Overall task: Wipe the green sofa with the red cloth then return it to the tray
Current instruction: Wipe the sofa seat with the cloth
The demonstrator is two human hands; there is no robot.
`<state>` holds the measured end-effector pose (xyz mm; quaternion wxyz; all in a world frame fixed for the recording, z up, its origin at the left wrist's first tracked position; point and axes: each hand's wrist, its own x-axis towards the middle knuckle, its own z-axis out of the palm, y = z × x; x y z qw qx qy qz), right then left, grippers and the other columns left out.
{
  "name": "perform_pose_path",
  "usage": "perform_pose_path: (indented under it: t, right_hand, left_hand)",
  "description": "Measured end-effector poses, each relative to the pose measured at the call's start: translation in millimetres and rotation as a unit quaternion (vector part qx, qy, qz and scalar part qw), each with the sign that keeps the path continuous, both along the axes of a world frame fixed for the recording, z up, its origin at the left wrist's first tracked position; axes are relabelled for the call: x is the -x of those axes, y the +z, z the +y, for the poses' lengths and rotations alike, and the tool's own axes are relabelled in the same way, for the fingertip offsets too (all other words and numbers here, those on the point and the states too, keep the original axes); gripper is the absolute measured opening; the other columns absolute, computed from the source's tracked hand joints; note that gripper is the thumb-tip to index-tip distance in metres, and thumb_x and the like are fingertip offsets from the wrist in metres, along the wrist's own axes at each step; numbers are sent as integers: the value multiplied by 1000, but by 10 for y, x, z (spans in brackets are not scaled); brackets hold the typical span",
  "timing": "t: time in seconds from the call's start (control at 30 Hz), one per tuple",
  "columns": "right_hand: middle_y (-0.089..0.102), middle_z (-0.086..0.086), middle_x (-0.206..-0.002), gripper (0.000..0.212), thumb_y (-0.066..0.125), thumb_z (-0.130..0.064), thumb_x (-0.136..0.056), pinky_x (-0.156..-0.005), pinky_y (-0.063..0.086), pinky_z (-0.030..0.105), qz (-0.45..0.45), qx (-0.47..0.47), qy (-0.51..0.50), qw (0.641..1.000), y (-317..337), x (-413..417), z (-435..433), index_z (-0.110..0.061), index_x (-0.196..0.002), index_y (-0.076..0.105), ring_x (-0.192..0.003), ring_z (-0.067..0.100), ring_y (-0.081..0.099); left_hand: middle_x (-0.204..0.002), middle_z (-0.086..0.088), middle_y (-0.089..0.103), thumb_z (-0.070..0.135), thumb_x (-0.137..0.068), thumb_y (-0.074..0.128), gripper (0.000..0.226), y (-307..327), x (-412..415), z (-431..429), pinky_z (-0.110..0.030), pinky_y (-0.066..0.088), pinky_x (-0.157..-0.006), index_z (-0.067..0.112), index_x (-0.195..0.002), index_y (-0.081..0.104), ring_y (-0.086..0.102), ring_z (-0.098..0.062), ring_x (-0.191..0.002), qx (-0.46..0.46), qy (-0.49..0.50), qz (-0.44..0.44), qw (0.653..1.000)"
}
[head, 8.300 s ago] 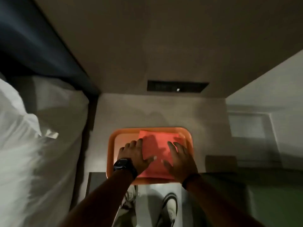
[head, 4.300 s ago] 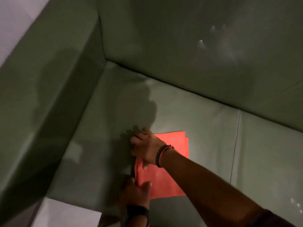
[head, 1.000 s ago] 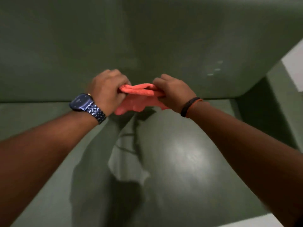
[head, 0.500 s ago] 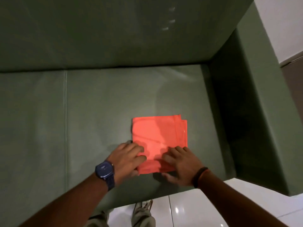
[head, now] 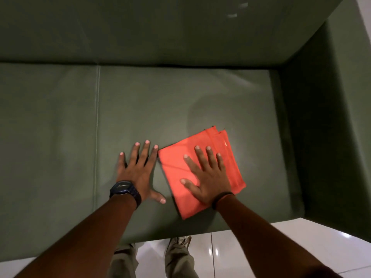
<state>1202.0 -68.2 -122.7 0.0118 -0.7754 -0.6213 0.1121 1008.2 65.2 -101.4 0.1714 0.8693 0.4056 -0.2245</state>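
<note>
The folded red cloth [head: 174, 167] lies flat on the seat of the green sofa [head: 180, 101], tilted a little, near the seat's right end. My right hand [head: 206, 175] presses flat on the cloth with fingers spread. Just left of the cloth, my left hand [head: 138, 169] rests flat on the bare seat, fingers apart, its index fingertip close to the cloth's left corner. The tray is out of view.
The sofa's backrest [head: 160, 27] rises behind the seat and its right armrest [head: 331, 127] stands close to the cloth. A seam [head: 97, 117] runs down the seat on the left. Glossy white floor tiles [head: 281, 237] and my feet lie below the front edge.
My left hand has come off the cloth onto the bare seat. The cloth has turned slightly and shifted right under my right hand, which now lies flat on it.
</note>
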Motion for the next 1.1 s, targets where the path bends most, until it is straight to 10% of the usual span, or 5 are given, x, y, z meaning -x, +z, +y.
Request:
perform_pose_path:
  t: [0.17, 0.37, 0.57, 0.87, 1.1]
  right_hand:
    - [16, 10, -157, 77, 34, -71, -79, -113, 6, 58, 2, 11, -184, 983, -1, 168, 177, -38, -146, 18, -144, 34, 9]
    - [20, 6, -156, 75, 38, -73, -80, -112, 18, 57, -5, -12, 65, 998, -25, -27, 46, -38, -145, 22, -145, 28, 8]
    - [14, 8, -158, 82, 35, -74, -76, -114, 6, 55, -6, 20, -187, 982, -27, 158, 175, -37, -147, 14, -144, 31, 8]
    - [19, 5, -156, 79, 43, -70, -76, -114, 17, 54, -12, 3, -67, 998, -2, -118, -44, -36, -145, 23, -144, 27, 13]
    - [21, 12, -156, 75, 37, -61, -81, -106, 7, 70, 24, 40, -192, 980, 80, 734, 443, -26, -146, 25, -141, 43, 11]
  left_hand:
    - [-154, -1, -23, 92, -22, 54, 158, -36, 14, -3, -60, -6, -109, 28, -130, -41, -23, -28, -138, -2, -1, -11, 1000]
    - [-155, 0, -20, 95, -19, 47, 158, -75, 47, -12, -57, -7, -109, 26, -130, -42, -23, -25, -138, -15, 7, -22, 1000]
    - [-148, 2, -31, 94, -19, 51, 160, -109, 45, -1, -56, -10, -108, 27, -128, -45, -31, -20, -134, -5, 9, -38, 999]
    - [-144, 3, -36, 92, -23, 55, 158, -74, 47, 25, -54, -16, -105, 27, -128, -44, -36, -20, -130, 3, 10, -38, 999]
    - [-149, -12, 33, 95, -31, 42, 137, 73, 221, -207, -56, 19, -109, 11, -139, 37, 24, -32, -138, 18, -5, -118, 993]
